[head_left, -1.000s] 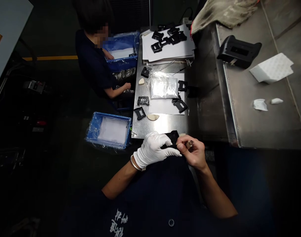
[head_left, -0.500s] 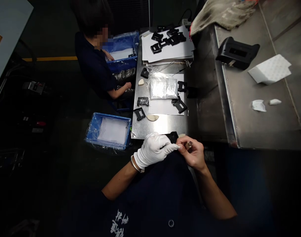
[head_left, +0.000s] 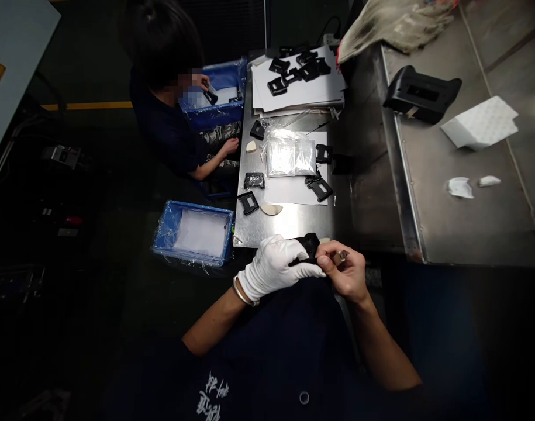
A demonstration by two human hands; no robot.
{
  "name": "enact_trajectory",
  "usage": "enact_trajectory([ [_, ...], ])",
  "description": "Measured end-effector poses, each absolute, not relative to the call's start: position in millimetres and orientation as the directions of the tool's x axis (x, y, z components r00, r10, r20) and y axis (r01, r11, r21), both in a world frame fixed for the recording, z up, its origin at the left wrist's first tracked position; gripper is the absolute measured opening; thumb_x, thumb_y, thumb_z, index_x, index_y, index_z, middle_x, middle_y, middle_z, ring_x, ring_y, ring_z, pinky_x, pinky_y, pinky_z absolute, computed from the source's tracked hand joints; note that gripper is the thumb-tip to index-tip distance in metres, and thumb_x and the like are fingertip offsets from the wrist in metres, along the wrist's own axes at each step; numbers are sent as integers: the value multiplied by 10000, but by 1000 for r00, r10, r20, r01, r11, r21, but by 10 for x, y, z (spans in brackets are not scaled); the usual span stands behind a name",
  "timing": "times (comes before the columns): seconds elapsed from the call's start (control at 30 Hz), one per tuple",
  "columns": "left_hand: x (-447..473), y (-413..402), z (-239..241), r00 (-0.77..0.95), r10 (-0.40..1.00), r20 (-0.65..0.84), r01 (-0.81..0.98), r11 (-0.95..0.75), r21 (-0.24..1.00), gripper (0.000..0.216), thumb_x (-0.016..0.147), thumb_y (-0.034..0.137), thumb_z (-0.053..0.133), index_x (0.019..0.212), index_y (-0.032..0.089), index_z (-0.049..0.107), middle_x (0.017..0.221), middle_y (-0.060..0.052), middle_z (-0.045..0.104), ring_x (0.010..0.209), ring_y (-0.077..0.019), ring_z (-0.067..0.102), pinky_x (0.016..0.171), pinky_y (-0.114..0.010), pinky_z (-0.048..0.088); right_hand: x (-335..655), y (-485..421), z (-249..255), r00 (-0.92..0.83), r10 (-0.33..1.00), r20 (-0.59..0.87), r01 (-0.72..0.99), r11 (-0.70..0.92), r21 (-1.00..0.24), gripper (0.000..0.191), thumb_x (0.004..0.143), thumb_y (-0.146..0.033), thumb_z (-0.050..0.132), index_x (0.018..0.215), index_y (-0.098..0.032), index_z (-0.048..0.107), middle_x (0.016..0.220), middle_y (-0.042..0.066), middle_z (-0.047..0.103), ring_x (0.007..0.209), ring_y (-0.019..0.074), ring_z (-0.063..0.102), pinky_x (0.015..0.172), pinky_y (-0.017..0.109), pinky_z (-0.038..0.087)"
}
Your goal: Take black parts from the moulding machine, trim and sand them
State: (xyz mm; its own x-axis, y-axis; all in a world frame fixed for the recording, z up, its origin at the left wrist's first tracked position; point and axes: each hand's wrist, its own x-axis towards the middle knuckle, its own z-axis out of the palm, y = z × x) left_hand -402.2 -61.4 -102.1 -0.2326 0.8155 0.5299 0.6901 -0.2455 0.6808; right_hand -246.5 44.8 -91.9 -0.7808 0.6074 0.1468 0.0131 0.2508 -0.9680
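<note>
My left hand (head_left: pixel 273 263), in a white glove with a bangle at the wrist, grips a black plastic part (head_left: pixel 310 244) near the table's front edge. Its thumb stretches along the near side of the part. My bare right hand (head_left: pixel 344 275) meets the part's right end with thumb and forefinger. Within its curled fingers is a slim tool (head_left: pixel 341 256) whose squarish brown end sticks out; its working end is hidden. A pale piece (head_left: pixel 324 240) shows just behind the part.
On the metal table (head_left: pixel 289 225) lie a clear plastic packet (head_left: pixel 291 156), several black frames (head_left: pixel 248 203) and stacked white sheets (head_left: pixel 262 99). A lined blue bin (head_left: pixel 162 240) stands left. A co-worker (head_left: pixel 162 117) sits by another blue bin (head_left: pixel 214 120). A metal bench (head_left: pixel 490 222) is right.
My left thumb has moved down from the part, showing more of it. My right hand has shifted slightly right. The co-worker's hand has risen from the bin with a black piece.
</note>
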Motion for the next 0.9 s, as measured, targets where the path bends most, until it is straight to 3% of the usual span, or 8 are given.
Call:
enact_trajectory([
  [0.23, -3995, -625, -1035, -270, 818, 507, 734, -166, 659, 408, 991, 426, 558, 684, 162, 609, 581, 8, 599, 551, -113, 509, 603, -287, 386, -2472, 441, -953, -770, 623, 138, 28, 250, -968, 174, 933, -307, 619, 806, -191, 638, 625, -16, 527, 522, 100, 424, 485, 261, 310],
  [0.43, -3991, -619, -1008, -240, 840, 487, 703, -196, 684, 438, 920, 549, 619, 728, 156, 614, 608, 12, 621, 554, -104, 526, 621, -278, 400, -2477, 457, -947, -773, 609, 176, 10, 290, -957, 171, 933, -299, 615, 801, -196, 649, 680, 4, 602, 561, 118, 502, 516, 269, 362],
  [0.67, -3996, -630, -1030, -249, 884, 395, 681, -131, 720, 457, 1019, 480, 469, 759, 151, 650, 663, -18, 659, 607, -121, 577, 661, -290, 434, -2496, 450, -949, -762, 623, 178, 9, 285, -959, 188, 949, -292, 593, 799, -189, 640, 664, -2, 574, 536, 105, 468, 507, 268, 339],
  [0.8, -3995, -625, -1046, -229, 891, 391, 662, -152, 734, 435, 927, 566, 597, 811, 150, 642, 694, -6, 667, 608, -120, 568, 669, -291, 434, -2484, 451, -959, -745, 644, 174, 32, 295, -955, 189, 952, -293, 591, 801, -191, 639, 657, -2, 562, 551, 110, 474, 519, 272, 334],
  [0.9, -3992, -628, -1022, -217, 911, 349, 664, -124, 737, 429, 969, 524, 551, 771, 150, 625, 671, -5, 652, 602, -118, 563, 680, -293, 438, -2481, 449, -981, -756, 629, 180, 15, 291, -957, 194, 951, -299, 592, 794, -193, 633, 667, 3, 572, 565, 117, 485, 529, 276, 343],
])
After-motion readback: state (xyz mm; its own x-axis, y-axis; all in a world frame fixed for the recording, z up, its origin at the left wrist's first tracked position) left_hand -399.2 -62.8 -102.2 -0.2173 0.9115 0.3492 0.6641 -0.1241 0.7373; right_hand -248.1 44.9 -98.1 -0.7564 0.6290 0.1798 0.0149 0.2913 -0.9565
